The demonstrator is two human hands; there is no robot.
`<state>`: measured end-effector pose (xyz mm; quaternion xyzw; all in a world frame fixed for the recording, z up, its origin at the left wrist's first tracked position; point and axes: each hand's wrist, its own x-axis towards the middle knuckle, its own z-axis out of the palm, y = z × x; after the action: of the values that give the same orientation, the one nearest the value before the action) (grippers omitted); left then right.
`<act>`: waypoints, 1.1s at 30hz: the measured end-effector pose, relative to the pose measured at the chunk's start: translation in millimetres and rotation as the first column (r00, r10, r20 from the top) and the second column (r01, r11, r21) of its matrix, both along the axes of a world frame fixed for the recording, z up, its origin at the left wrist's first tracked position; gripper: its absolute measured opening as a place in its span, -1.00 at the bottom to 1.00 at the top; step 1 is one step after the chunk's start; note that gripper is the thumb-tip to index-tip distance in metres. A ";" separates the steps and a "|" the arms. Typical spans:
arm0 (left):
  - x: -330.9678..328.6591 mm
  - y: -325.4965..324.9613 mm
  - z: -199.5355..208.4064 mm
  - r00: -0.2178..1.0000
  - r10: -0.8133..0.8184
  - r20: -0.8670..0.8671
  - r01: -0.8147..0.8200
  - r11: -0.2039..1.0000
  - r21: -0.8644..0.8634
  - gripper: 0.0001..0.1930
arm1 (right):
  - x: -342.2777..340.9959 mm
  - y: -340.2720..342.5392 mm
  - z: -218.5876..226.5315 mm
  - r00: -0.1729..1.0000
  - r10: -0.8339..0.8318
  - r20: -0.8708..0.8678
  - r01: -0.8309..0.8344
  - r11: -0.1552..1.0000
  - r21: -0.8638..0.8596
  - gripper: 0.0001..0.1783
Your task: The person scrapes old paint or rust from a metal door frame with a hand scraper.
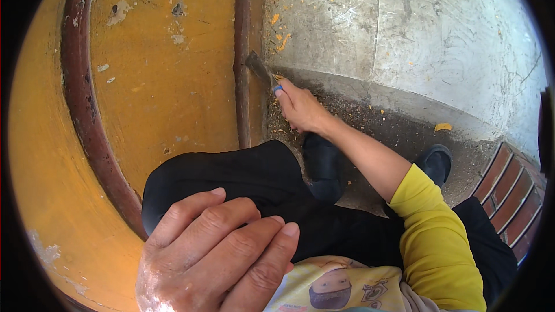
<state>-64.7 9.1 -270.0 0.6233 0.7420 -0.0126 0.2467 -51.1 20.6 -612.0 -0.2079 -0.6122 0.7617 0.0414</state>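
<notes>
My right hand (298,104) is closed around the blue handle of a paint scraper (259,68). The scraper's flat, worn metal blade points up and left, its edge against the dark brown strip (243,72) at the base of the yellow wall (167,75). Close to the camera, my left hand (214,254) shows its back, fingers loosely bent and slightly apart, above my black trouser leg (231,176). No object shows in it, though the palm is hidden.
Orange paint flakes (275,19) and crumbs lie on the grey concrete floor (428,34) along the wall and around my black shoes (321,167). Another dark red-brown band (87,98) runs along the wall at left. A red brick edge (509,190) stands at right.
</notes>
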 end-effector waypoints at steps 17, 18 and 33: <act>0.6 -7.5 -1.3 0.999 -0.028 -0.026 0.029 0.998 0.048 -0.78 | -15.6 -48.2 23.8 0.981 -0.175 0.080 0.192 0.882 -0.431 -0.73; 1.5 -10.8 0.6 0.999 -0.023 -0.025 0.024 0.999 0.040 -0.78 | -22.4 -35.5 40.6 0.980 -0.153 0.126 0.198 0.804 -0.561 -0.73; -9.7 -3.3 -0.4 1.000 -0.006 0.013 0.007 0.997 -0.070 -0.77 | 15.6 -90.2 -1.1 0.957 -0.290 -0.025 0.291 0.952 0.096 -0.43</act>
<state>-74.5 5.8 -270.5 0.6168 0.7373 -0.0355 0.2733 -35.4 -69.5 -613.1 -0.2892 -0.6118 0.7172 0.1665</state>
